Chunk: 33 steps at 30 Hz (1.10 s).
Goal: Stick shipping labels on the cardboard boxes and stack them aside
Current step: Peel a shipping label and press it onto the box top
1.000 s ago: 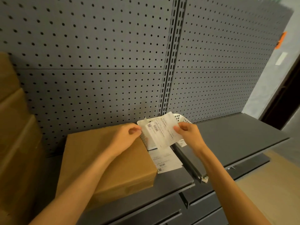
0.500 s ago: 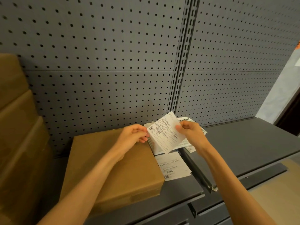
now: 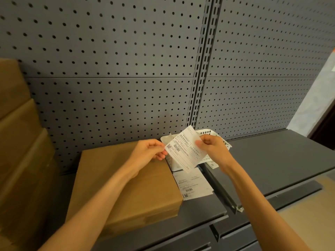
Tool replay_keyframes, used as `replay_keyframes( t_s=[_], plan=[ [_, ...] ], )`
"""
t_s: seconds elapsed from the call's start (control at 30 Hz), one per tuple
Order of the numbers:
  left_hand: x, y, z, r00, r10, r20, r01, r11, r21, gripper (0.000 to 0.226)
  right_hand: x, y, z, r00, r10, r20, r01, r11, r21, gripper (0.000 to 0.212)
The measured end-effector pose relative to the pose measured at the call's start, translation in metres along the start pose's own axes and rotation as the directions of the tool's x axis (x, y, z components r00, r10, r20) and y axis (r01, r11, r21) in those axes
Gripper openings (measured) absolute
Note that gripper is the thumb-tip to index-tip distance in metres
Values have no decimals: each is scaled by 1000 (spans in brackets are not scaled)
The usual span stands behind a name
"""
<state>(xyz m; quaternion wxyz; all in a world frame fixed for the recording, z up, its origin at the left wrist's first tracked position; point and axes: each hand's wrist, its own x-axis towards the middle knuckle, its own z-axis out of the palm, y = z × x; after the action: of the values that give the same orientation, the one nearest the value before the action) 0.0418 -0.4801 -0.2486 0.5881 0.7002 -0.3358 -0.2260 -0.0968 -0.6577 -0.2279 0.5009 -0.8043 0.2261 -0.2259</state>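
A white shipping label (image 3: 184, 151) with a barcode and QR code is held in the air above the shelf. My left hand (image 3: 148, 153) pinches its left corner and my right hand (image 3: 210, 147) pinches its upper right edge. Below and left of it, a flat brown cardboard box (image 3: 112, 192) lies on the grey shelf (image 3: 199, 212), with my left forearm over its top. Another label sheet (image 3: 194, 185) lies flat on the shelf just right of the box.
A white plastic basket (image 3: 174, 163) with more labels stands behind the held label, against the grey pegboard wall (image 3: 126, 69). A stack of brown boxes (image 3: 20, 142) rises at the far left. A second grey shelf (image 3: 281, 160) extends to the right.
The label has been turned, so its printed side faces me, and it is tilted. Both hands stayed on it, shifting slightly. The camera moved a little closer and to the left.
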Motion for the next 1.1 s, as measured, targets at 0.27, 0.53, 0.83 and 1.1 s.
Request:
replay_keyframes(
  t_s=[0.27, 0.53, 0.83, 1.1],
  plan=[
    [-2, 1, 0, 1000, -10, -5, 10, 1000, 15, 12, 1, 4, -1, 1000, -6, 16, 7, 999, -31, 17],
    [-3, 3, 0, 1000, -11, 4, 11, 998, 68, 10, 4, 7, -3, 1000, 2, 20, -2, 1000, -17, 15],
    [-6, 3, 0, 1000, -5, 25, 3, 995, 98, 9, 10, 11, 5, 1000, -8, -17, 7, 995, -104, 13],
    [-5, 1, 0, 999, 41, -16, -38, 990, 137, 9, 15, 11, 17, 994, -61, -87, 44, 982, -185, 26]
  ],
)
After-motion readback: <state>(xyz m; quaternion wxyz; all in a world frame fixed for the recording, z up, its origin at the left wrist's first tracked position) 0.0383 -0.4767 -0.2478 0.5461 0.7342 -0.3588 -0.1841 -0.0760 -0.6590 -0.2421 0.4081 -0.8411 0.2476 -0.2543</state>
